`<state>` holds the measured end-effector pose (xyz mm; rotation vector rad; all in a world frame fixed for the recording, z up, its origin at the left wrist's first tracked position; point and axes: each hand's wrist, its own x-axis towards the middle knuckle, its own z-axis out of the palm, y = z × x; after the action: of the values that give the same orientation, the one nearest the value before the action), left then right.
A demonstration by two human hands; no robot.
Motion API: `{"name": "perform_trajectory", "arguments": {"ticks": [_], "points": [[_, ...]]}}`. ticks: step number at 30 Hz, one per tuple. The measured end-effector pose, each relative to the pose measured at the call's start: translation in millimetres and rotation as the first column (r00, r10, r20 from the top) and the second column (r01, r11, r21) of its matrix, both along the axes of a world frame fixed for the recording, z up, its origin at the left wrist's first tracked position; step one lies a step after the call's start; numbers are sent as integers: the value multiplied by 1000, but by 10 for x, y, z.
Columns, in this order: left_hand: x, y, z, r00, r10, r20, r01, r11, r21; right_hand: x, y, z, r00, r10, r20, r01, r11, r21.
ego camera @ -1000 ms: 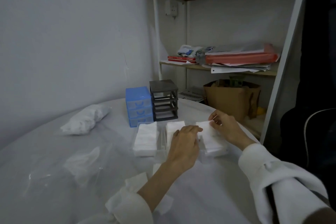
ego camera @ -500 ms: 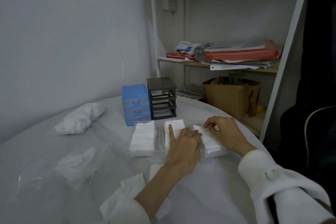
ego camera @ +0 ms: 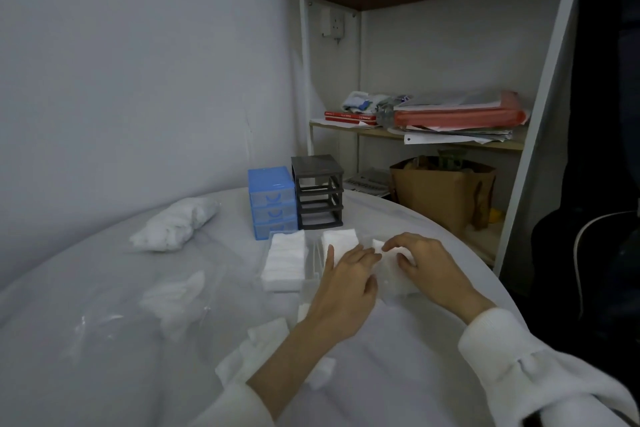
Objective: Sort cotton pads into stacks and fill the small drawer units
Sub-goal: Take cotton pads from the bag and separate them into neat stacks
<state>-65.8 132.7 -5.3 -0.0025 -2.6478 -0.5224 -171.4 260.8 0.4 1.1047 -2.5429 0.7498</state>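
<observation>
On the table (ego camera: 398,374), before the drawer units (ego camera: 273,201) | step: squaring right pad stack (ego camera: 393,279) | left hand (ego camera: 346,282) flat, fingers straight, against it | right hand (ego camera: 424,265) curled, pinching its pads | next: likely load drawers.

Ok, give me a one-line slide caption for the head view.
Both hands, left and right, square a pad stack beside two others, drawer units behind.
</observation>
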Motion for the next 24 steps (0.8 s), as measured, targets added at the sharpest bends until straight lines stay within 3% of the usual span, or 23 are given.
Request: {"name": "perform_trajectory", "arguments": {"ticks": [9, 14, 17, 21, 24], "points": [[703, -434, -89, 1000, -28, -11, 29, 982, 184, 821, -163, 14, 980, 184, 74, -182, 983, -29], [1034, -681, -177, 999, 32, 32, -39, 974, 225, 1091, -284, -73, 964, 186, 192, -215, 965, 148], [1197, -776, -232, 998, 17, 59, -30, 973, 227, 1153, -356, -139, 970, 176, 165, -210, 952, 221], [1281, -876, -297, 990, 29, 136, -60, 973, 223, 1146, -438, -169, 990, 138, 27, -140, 972, 189], [1268, -914, -349, 987, 50, 156, -87, 967, 239, 1087, -474, -191, 989, 136, 53, -139, 988, 61]]}}
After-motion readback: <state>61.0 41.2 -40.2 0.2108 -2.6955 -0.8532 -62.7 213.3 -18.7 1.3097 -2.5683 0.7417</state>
